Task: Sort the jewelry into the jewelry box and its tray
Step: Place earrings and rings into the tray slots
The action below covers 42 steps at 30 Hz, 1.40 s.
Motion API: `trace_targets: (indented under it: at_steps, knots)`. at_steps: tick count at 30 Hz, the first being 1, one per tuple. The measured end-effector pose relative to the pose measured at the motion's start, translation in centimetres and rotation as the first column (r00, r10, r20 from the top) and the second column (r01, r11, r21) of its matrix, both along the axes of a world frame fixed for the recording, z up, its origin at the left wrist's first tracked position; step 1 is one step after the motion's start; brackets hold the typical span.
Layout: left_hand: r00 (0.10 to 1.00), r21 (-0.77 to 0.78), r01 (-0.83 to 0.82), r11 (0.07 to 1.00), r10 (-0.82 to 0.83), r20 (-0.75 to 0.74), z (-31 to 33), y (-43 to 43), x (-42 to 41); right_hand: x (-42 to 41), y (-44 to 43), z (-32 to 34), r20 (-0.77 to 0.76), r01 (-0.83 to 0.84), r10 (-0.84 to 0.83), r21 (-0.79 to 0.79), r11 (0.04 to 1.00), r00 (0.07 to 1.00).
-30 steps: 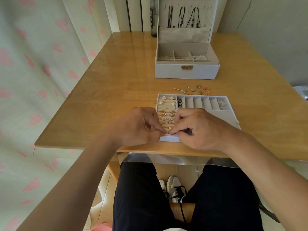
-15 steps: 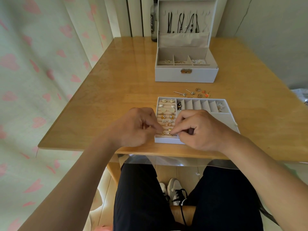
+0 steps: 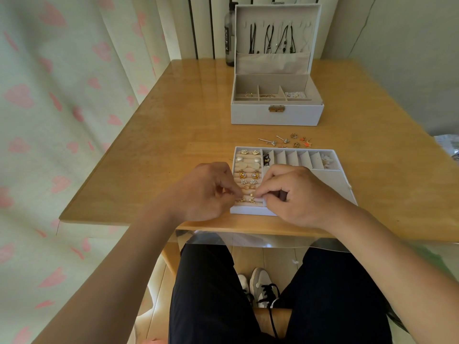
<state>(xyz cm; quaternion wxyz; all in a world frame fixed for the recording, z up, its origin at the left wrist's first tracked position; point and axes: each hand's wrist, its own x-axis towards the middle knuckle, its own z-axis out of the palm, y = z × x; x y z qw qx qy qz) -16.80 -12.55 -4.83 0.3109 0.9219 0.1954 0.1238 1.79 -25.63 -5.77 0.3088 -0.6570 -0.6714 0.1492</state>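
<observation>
1. Over the tray's (image 3: 331, 181) near left rolls, our right hand (image 3: 298, 194) pinches a small gold earring (image 3: 252, 194).
2. Our left hand (image 3: 207, 192) meets it fingertip to fingertip, fingers curled; we cannot tell what it grips.
3. Loose earrings (image 3: 285, 141) lie on the table between tray and open jewelry box (image 3: 277, 116).

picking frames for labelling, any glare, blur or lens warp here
Head view: wide-angle warp bows the table edges and curtain; soft sheen on the far tabletop; tray, jewelry box, left hand and right hand sharp; the earring at the fingertips tiny, detail lost.
</observation>
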Motion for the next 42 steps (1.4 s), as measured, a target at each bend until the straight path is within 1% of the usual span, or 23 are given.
trace_targets:
  at_steps: [9, 14, 17, 20, 25, 31, 36, 42]
  knots:
    - [0.999, 0.012, 0.02, 1.0, -0.02, -0.032, 0.12, -0.05, -0.08, -0.15, -0.06, -0.1, 0.129, -0.04, 0.042, -0.018, 0.999, 0.991]
    - [1.0, 0.01, 0.025, 1.0, -0.025, -0.018, 0.05, -0.07, -0.01, -0.3, -0.11, 0.0, 0.183, -0.064, 0.069, -0.033, 0.997, 0.981]
    - [1.0, 0.017, 0.009, 1.0, -0.008, -0.002, 0.12, -0.08, 0.02, -0.23, -0.11, 0.03, 0.127, -0.043, 0.045, -0.013, 0.999, 0.991]
    - [1.0, -0.012, 0.0, 1.0, 0.0, 0.021, 0.34, -0.17, -0.09, -0.27, -0.18, 0.08, 0.06, -0.038, 0.038, -0.002, 0.999, 0.997]
    - [1.0, -0.005, 0.021, 1.0, -0.021, -0.01, 0.1, -0.43, -0.04, -0.37, -0.12, 0.07, 0.111, -0.061, 0.065, -0.038, 0.997, 0.992]
    - [1.0, 0.0, 0.012, 1.0, -0.011, -0.029, 0.2, -0.41, 0.05, -0.5, -0.08, -0.26, 0.117, -0.073, 0.074, -0.012, 0.997, 0.99]
    - [0.999, 0.031, 0.033, 0.999, -0.031, -0.043, 0.2, -0.41, 0.18, -0.73, -0.09, -0.39, 0.15, -0.075, 0.074, 0.005, 0.997, 0.986]
    - [0.999, 0.035, 0.022, 0.999, -0.021, -0.025, 0.49, -0.47, 0.47, -0.62, -0.21, -0.02, 0.124, -0.073, 0.071, 0.011, 0.997, 0.99]
